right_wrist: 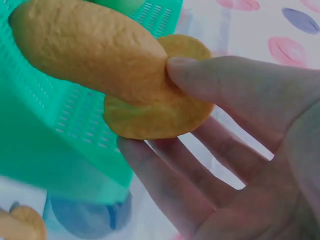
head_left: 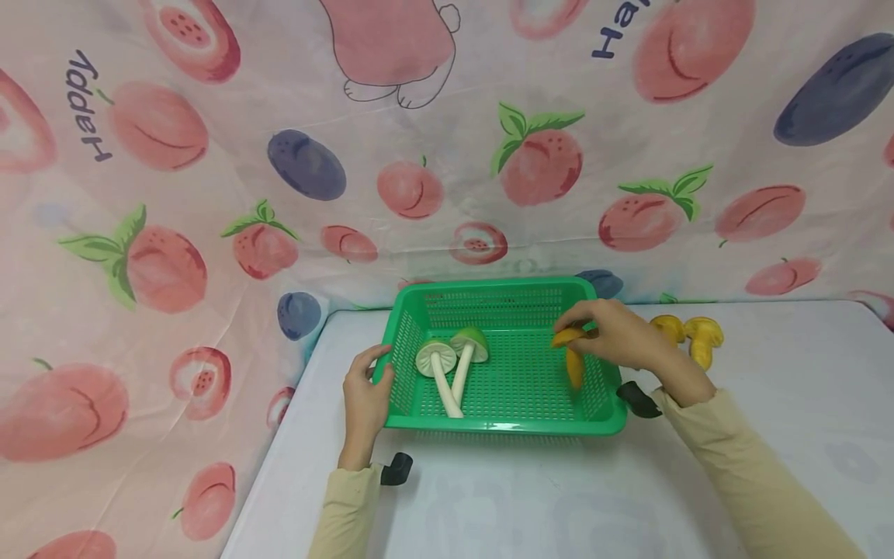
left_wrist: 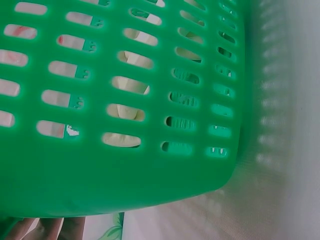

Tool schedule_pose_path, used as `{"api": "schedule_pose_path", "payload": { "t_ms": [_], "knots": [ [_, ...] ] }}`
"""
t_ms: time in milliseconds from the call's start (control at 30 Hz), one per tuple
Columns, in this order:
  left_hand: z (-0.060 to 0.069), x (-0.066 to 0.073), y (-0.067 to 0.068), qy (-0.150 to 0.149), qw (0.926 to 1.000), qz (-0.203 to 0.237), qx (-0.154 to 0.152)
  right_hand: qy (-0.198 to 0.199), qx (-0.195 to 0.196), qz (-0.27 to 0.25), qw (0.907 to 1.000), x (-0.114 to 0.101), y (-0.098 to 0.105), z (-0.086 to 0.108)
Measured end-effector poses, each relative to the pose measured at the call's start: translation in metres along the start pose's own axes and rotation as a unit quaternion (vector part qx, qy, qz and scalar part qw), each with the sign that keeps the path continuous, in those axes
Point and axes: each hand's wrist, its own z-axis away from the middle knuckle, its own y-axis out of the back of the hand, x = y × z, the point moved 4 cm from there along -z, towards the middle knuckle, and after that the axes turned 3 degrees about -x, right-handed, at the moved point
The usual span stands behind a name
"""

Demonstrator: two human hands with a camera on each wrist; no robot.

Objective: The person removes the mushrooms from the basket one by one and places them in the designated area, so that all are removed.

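In the head view a green basket holds two green-capped mushrooms with white stems, lying on its left side. My right hand pinches a yellow mushroom over the basket's right part; in the right wrist view the thumb presses near the cap of that mushroom, with the fingers under it. My left hand grips the basket's left rim. In the left wrist view, fingers show below the basket wall.
Two more yellow mushrooms lie on the white table, right of the basket. A fruit-patterned cloth hangs behind the table and along its left side. Each wrist wears a black device.
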Motion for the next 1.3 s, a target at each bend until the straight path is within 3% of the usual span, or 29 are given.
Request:
{"api": "schedule_pose_path", "payload": {
  "t_ms": [600,867,1300],
  "knots": [
    [-0.001,-0.001,-0.001,0.003,0.9999,0.010,-0.001,-0.022,0.047,-0.026,0.9983,0.010,0.035,0.032],
    [0.000,0.000,-0.001,0.002,0.9999,0.015,-0.003,-0.036,0.074,0.031,0.9961,0.024,0.049,0.045],
    [0.000,-0.002,0.000,-0.001,0.9999,0.012,-0.001,-0.032,0.103,0.042,0.9933,0.053,0.060,0.065]
  ]
}}
